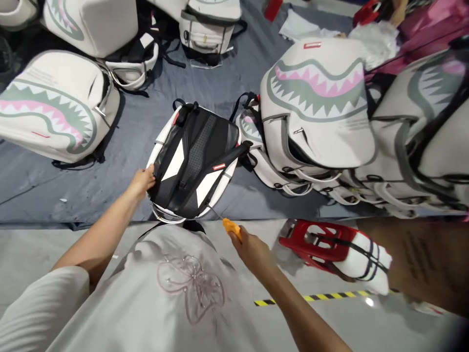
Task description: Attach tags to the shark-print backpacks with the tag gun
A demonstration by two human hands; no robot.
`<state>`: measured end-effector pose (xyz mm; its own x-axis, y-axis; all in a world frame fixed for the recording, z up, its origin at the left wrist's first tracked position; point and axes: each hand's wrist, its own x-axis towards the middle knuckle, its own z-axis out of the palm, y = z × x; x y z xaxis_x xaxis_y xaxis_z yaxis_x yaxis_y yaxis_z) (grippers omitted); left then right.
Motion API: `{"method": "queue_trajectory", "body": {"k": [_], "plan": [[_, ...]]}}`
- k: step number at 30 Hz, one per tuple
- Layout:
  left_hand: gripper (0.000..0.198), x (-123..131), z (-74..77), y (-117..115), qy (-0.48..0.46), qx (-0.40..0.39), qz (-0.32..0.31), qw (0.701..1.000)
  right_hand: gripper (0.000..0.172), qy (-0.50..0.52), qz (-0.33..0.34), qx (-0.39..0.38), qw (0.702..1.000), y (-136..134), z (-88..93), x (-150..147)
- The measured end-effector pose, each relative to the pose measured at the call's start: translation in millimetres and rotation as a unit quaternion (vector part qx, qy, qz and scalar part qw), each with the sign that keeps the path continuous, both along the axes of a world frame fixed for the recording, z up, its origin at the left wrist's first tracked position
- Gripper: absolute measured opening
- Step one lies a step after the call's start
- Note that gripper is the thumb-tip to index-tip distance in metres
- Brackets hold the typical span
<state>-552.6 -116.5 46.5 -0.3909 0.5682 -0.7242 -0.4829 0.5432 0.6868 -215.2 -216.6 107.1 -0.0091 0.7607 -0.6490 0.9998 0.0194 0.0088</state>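
A backpack (194, 161) lies with its black padded back and straps facing up on a grey sheet, just in front of me. My left hand (142, 182) grips the white edge of this backpack at its left side, fingers curled on it. My right hand (252, 249) is closed around a small orange tool (232, 228), held near the backpack's lower right edge. A thin thread or blade tip seems to run from the tool toward the bag, too fine to tell which.
Several white backpacks with pink and grey shark-mouth prints lie around: one at left (54, 110), a pile at right (318, 102), more at the back (208, 24). A red stool (322, 242) lies tipped on the grey floor, beside yellow-black tape (322, 297) and brown cardboard (428, 259).
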Motion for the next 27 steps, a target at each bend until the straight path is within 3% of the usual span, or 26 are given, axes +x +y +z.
{"method": "queue_trajectory", "body": {"k": [2,6,12,17,24,27], "plan": [[0.027,-12.0,-4.1,1.3,-0.077,-0.061,0.013,0.995,0.035,0.0,-0.017,0.007,1.0,-14.0,-18.2,-14.7],[0.029,-7.1,-8.0,10.1,-0.171,-0.069,0.016,0.983,0.033,-0.03,-0.03,0.059,0.997,-30.2,-53.7,-45.8],[0.021,-2.6,-3.4,8.1,-0.161,-0.088,-0.033,0.982,0.029,-0.054,-0.039,0.127,0.99,-47.9,-93.9,-71.1],[0.026,-10.8,-3.9,9.2,-0.208,-0.079,-0.062,0.973,0.031,-0.025,-0.074,0.167,0.983,-38.2,-126.5,-82.3],[0.035,-18.8,-2.7,13.8,-0.254,-0.114,-0.049,0.959,0.042,0.042,-0.096,0.167,0.98,-35.0,-148.5,-75.5],[0.039,-21.8,-0.6,8.6,-0.298,-0.084,-0.048,0.95,0.043,0.077,-0.092,0.193,0.974,-40.8,-156.7,-65.8]]}}
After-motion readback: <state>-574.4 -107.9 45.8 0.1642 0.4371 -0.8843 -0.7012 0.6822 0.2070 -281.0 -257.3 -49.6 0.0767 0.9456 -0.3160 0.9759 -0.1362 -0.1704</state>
